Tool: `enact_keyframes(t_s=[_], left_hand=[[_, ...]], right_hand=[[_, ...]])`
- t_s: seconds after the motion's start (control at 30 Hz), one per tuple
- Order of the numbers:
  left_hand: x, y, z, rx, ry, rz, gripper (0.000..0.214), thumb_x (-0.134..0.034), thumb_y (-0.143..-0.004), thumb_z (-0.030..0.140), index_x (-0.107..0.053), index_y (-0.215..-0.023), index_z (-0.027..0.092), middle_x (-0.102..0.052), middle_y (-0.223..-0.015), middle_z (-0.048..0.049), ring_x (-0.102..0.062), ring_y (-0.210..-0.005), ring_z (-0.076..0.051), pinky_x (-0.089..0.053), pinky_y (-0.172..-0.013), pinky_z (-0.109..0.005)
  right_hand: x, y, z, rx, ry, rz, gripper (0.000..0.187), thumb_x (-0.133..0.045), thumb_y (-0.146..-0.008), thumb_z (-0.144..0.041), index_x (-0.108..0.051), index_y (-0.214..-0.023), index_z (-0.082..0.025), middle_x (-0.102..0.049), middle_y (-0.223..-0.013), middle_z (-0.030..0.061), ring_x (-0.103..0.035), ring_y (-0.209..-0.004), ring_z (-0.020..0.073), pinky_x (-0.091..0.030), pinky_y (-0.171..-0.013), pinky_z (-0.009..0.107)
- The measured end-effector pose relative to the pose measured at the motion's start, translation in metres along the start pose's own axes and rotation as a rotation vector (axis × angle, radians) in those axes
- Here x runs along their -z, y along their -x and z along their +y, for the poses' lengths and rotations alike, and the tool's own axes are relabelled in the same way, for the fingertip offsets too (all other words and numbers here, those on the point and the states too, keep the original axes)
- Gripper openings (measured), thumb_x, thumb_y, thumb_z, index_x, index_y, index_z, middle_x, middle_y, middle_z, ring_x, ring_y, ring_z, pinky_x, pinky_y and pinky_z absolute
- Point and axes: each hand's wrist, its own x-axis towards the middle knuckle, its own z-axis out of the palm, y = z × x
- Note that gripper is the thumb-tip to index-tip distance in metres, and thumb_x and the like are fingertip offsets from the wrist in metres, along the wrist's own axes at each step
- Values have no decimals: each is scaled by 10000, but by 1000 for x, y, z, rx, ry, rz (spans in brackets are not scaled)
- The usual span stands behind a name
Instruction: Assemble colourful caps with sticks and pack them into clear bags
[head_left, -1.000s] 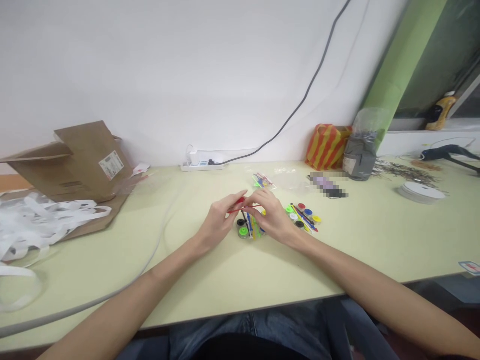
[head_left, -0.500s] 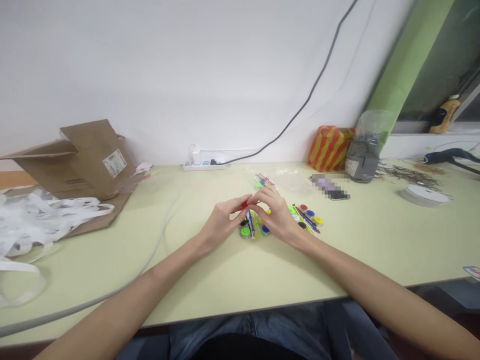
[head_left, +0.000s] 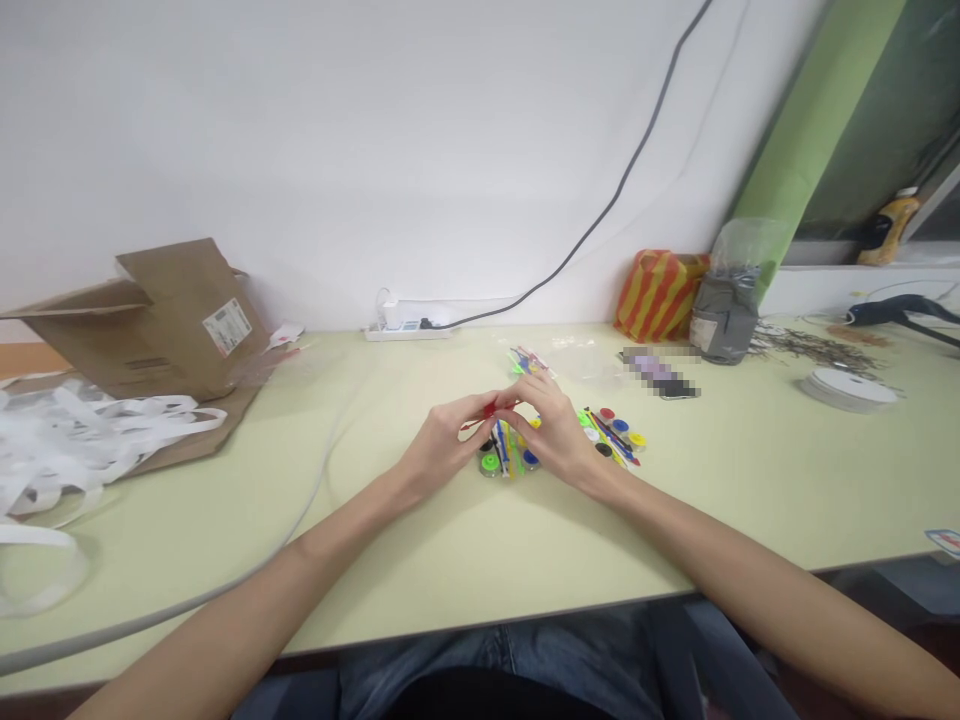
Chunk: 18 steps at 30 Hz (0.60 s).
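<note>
My left hand (head_left: 446, 435) and my right hand (head_left: 553, 425) meet above the middle of the table. Between their fingertips is a small red piece (head_left: 491, 409), partly hidden by the fingers. Thin red bits show by the left thumb and toward the right fingers; its exact kind cannot be made out. Both hands are closed in a pinch on it. Just below them lies a group of small pots with coloured lids (head_left: 490, 463) and thin coloured sticks (head_left: 504, 447). Right of my right hand is a similar group of pots (head_left: 637, 440) and sticks.
More coloured sticks (head_left: 529, 360) lie behind my hands near clear plastic. At left are a cardboard box (head_left: 172, 340), white ribbon (head_left: 112, 430) and a grey cable (head_left: 300, 515). A power strip (head_left: 409, 333), striped bag (head_left: 656, 300), blurred phone (head_left: 660, 375) and white spool (head_left: 851, 390) stand farther back.
The hands stay almost in place, with small finger movements. More of the red piece shows by the left thumb and toward the right fingers.
</note>
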Motion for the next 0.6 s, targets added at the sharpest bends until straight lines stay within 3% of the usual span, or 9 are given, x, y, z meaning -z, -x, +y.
enact_keyframes(t_s=[0.37,0.6], left_hand=[[4,-2,3,17,-47,-20,243,-504,-982,226,-670,-1159,204,-731,-1046,-38,-679,-929,-162,-540,-836,-278],[5,-1,-1,16,-36,2,245,-520,-990,240,-668,-1182,209,-726,-1078,-44,-678,-958,-164,-537,-846,-280]], right_hand=[[-1,1,3,0,38,-15,151,-537,-995,-177,-578,-856,-217,-633,-858,46,-523,-883,226,-430,-827,380],[-2,2,1,-33,-1,12,78,-582,-978,-196,-584,-904,-220,-657,-914,48,-550,-926,225,-454,-846,383]])
